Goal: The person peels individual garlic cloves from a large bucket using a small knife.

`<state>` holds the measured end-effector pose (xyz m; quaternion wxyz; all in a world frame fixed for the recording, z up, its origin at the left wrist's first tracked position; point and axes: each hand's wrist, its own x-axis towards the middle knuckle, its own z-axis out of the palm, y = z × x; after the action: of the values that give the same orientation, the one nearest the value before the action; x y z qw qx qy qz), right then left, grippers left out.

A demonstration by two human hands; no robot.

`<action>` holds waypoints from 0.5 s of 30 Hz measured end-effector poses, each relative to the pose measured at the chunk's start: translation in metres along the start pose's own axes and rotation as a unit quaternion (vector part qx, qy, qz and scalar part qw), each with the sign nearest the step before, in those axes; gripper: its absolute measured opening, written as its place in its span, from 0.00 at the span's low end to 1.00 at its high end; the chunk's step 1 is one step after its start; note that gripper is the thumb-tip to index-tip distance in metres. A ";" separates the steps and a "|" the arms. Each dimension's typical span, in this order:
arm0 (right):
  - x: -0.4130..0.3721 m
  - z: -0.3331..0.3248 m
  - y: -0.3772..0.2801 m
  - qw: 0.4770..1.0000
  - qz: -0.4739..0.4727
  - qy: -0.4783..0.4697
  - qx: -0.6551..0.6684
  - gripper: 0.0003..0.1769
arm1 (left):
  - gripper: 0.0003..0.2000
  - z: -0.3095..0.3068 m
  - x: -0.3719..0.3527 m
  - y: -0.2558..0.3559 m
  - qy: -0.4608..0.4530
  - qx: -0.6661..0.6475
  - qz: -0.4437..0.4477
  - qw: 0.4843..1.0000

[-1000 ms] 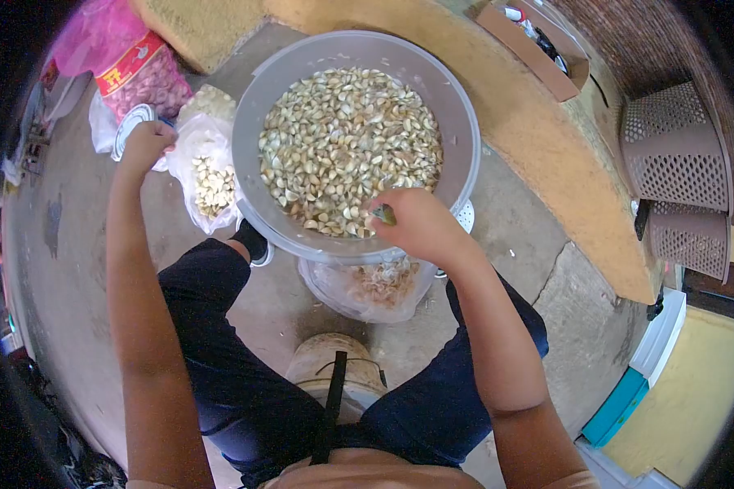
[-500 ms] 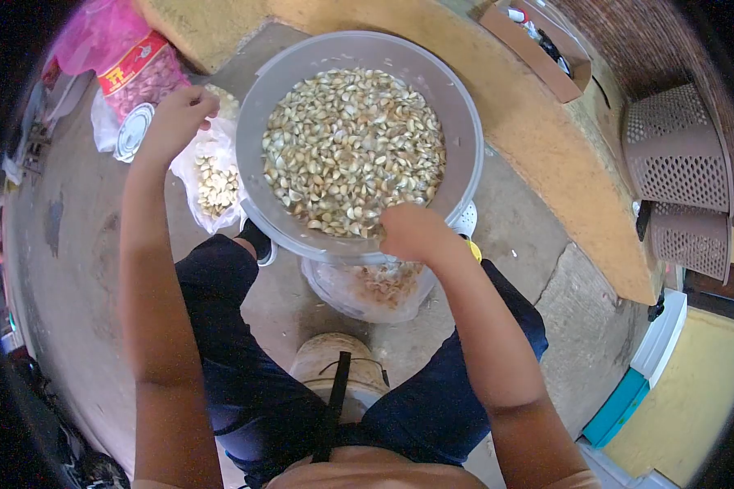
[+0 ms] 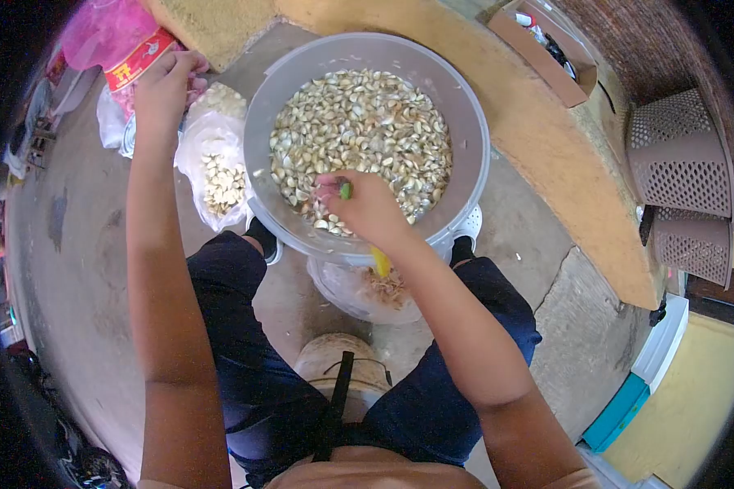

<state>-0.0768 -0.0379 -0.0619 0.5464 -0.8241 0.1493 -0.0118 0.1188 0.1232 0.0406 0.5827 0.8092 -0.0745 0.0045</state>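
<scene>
Red label (image 3: 143,61) on the pink bag (image 3: 104,33), upper left of the frame, carries large yellow characters that I cannot make out for certain, with a smaller line below too blurred to read. The left hand (image 3: 167,81) overlaps the label's lower edge, fingers bent; whether it grips anything, I cannot tell. Half a second earlier it was lower, over the top of the white bag (image 3: 189,147), and the label showed more fully.

Garlic cloves (image 3: 359,122) fill the grey tub (image 3: 467,138) at upper centre. The right hand (image 3: 367,204), well apart from the left, is closed around a small green thing (image 3: 346,190) above the cloves. It has shifted left from the tub's lower right edge, and the green now shows.
</scene>
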 end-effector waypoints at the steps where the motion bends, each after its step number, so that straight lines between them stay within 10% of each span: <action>1: 0.001 -0.004 0.002 0.999 0.022 -0.006 -0.024 0.13 | 0.09 -0.001 0.001 -0.002 -0.010 -0.008 0.003 1.000; 15: -0.004 -0.050 -0.024 0.970 0.109 -0.080 -0.201 0.16 | 0.12 0.010 -0.004 -0.014 -0.160 0.174 0.002 0.972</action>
<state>-0.0846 -0.0734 -0.0194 0.3776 -0.8941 0.1931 0.1443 0.1154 0.1188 0.0242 0.4131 0.8884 -0.1666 -0.1114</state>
